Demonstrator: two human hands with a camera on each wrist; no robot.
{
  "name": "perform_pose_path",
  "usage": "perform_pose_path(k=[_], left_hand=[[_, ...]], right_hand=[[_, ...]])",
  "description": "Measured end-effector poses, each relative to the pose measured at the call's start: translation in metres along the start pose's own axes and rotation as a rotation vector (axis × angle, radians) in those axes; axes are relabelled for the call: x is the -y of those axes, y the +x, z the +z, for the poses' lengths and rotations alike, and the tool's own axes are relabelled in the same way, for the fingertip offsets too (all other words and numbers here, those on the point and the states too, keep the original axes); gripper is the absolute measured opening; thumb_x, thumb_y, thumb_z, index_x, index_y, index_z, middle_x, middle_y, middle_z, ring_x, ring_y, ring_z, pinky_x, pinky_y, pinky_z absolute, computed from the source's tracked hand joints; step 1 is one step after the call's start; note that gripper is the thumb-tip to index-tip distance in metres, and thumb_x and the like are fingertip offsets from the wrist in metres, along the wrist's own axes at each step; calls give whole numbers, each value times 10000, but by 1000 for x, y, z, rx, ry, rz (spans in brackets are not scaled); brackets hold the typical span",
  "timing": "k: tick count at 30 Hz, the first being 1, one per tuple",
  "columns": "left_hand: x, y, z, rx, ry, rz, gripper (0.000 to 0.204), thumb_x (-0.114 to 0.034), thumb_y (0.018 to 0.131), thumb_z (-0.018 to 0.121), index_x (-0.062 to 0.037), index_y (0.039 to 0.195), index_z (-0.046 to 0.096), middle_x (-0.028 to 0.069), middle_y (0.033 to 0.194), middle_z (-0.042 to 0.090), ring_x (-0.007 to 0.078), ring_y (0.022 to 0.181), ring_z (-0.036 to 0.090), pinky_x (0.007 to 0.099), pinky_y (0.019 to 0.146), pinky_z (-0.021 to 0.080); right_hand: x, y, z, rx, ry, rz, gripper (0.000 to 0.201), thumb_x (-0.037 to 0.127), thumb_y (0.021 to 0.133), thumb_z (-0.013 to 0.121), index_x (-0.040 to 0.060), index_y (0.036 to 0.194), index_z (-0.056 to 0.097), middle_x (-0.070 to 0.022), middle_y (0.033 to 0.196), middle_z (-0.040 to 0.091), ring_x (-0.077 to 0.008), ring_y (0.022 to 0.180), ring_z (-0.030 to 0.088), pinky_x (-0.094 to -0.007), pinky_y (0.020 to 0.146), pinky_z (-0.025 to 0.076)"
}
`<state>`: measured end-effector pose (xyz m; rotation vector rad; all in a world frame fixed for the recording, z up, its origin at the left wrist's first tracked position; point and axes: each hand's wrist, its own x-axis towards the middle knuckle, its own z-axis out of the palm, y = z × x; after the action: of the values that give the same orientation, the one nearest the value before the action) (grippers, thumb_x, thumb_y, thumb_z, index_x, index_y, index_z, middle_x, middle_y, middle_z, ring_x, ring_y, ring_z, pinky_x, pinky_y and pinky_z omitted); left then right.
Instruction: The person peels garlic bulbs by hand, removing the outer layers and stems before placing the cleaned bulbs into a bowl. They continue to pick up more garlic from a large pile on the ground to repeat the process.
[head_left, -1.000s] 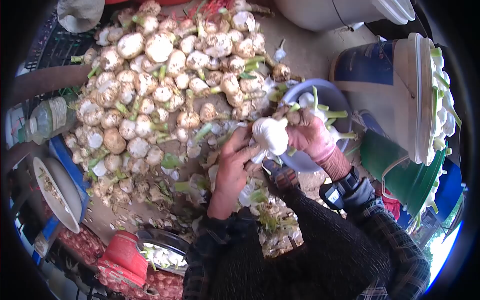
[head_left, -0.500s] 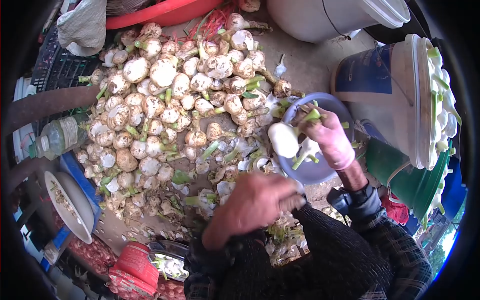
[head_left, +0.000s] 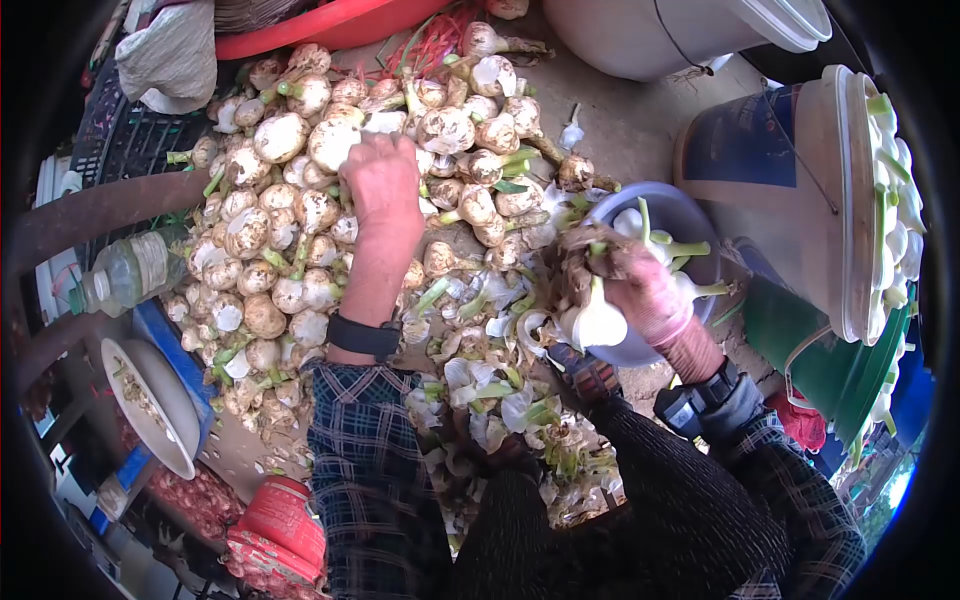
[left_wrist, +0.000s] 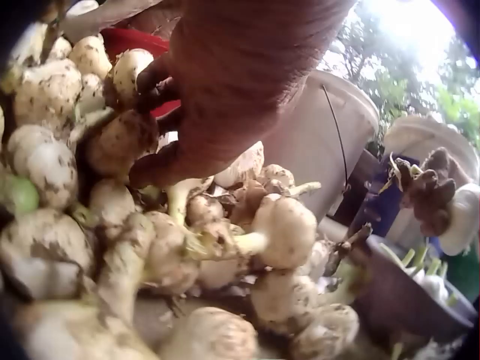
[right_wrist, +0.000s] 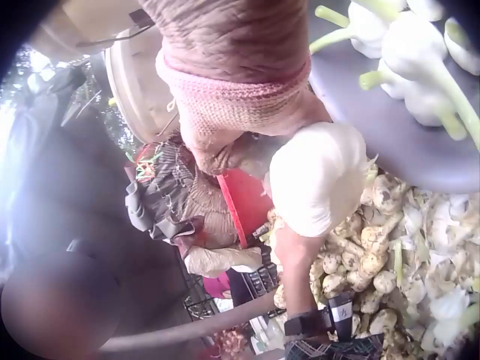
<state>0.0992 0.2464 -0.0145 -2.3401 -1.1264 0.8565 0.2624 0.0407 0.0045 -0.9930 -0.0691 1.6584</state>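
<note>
My left hand (head_left: pixel 382 182) is down in the heap of dirty garlic bulbs (head_left: pixel 265 230). In the left wrist view its fingers curl against a soil-marked garlic bulb (left_wrist: pixel 120 146). Over the near rim of the purple basin (head_left: pixel 708 270), my right hand (head_left: pixel 645 290) grips a cleaned white garlic bulb (head_left: pixel 600 322) by its stem. The bulb hangs below dark, soiled fingers, and large and white in the right wrist view. Several cleaned bulbs (right_wrist: pixel 412 56) with cut green stems lie inside the basin.
Buckets (head_left: pixel 760 190) piled with white garlic stand at the right. Peeled skins and stem scraps (head_left: pixel 490 390) lie before my lap. A plastic bottle (head_left: pixel 125 270), a tilted pale dish (head_left: pixel 150 405) and a red container (head_left: pixel 280 530) are on the left. A red basin (head_left: pixel 330 25) sits behind the heap.
My left hand let go of the white bulb and reached from near my lap forward and left into the heap. My right hand keeps the bulb and has moved slightly down over the basin's rim.
</note>
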Motion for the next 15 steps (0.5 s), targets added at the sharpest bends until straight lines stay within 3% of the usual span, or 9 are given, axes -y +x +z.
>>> perform_pose_path(k=[2, 3, 5, 7, 9, 12, 13, 14, 15], left_hand=[[-7, 3, 17, -7, 10, -48, 523, -291, 621, 713, -86, 1057, 509, 106, 983, 521, 149, 705, 523, 273, 487, 436], [-6, 0, 18, -6, 20, -99, 507, -290, 627, 711, -80, 1046, 519, 115, 967, 526, 139, 644, 526, 261, 460, 433], [2, -11, 15, 29, -38, -66, 453, -290, 634, 709, -66, 988, 536, 147, 929, 533, 146, 621, 549, 260, 490, 452], [10, -27, 12, 62, -379, -47, 330, -115, 628, 680, -26, 914, 540, 182, 909, 530, 196, 627, 581, 312, 502, 473], [12, -48, 5, 2, -452, -81, 299, -106, 596, 683, -11, 847, 552, 182, 850, 535, 206, 596, 573, 317, 496, 463], [12, -92, -8, -121, -632, -236, 341, -129, 554, 696, 6, 837, 561, 161, 804, 539, 207, 577, 556, 314, 521, 466], [10, -103, -5, -11, -981, -206, 423, -208, 562, 696, -1, 897, 541, 158, 847, 524, 222, 629, 541, 354, 564, 462], [7, -115, -5, 106, -1332, -167, 508, -287, 570, 696, -8, 956, 522, 155, 889, 508, 237, 682, 526, 393, 606, 457], [0, -125, -12, 178, -1417, -165, 514, -279, 554, 702, -12, 961, 536, 173, 910, 520, 292, 789, 551, 412, 658, 448]], right_hand=[[-14, 1, 8, -74, 143, 30, 330, 182, 830, 479, -65, 1046, 457, -82, 812, 517, -185, 647, 533, -323, 601, 495], [-13, 0, 11, 47, 131, 61, 334, 187, 831, 478, -68, 1047, 460, -82, 743, 528, -150, 542, 519, -269, 520, 488], [-19, 4, 4, 34, -299, -2, 360, 183, 815, 498, -67, 1072, 460, -59, 677, 538, -93, 452, 487, -204, 433, 449], [-19, 4, 6, 51, -278, 110, 377, 167, 800, 512, -64, 1093, 456, -45, 672, 544, -67, 436, 475, -183, 409, 429], [-17, 7, 13, 71, -257, 226, 398, 151, 785, 527, -61, 1113, 453, -31, 666, 550, -41, 420, 463, -161, 385, 408], [-22, 12, 26, 187, -298, 220, 659, 363, 738, 652, -38, 1193, 395, -8, 720, 499, -24, 456, 408, -142, 394, 330], [-25, 14, 30, 191, -302, 227, 659, 363, 738, 652, -38, 1193, 395, -8, 720, 499, -24, 456, 408, -142, 394, 330], [-29, 16, 36, 181, -260, 198, 573, 246, 747, 617, -36, 1193, 396, -1, 659, 507, -34, 422, 429, -154, 366, 341], [-32, 17, 39, 169, -220, 166, 502, 129, 756, 582, -35, 1193, 398, 7, 598, 515, -45, 388, 449, -167, 338, 351]])
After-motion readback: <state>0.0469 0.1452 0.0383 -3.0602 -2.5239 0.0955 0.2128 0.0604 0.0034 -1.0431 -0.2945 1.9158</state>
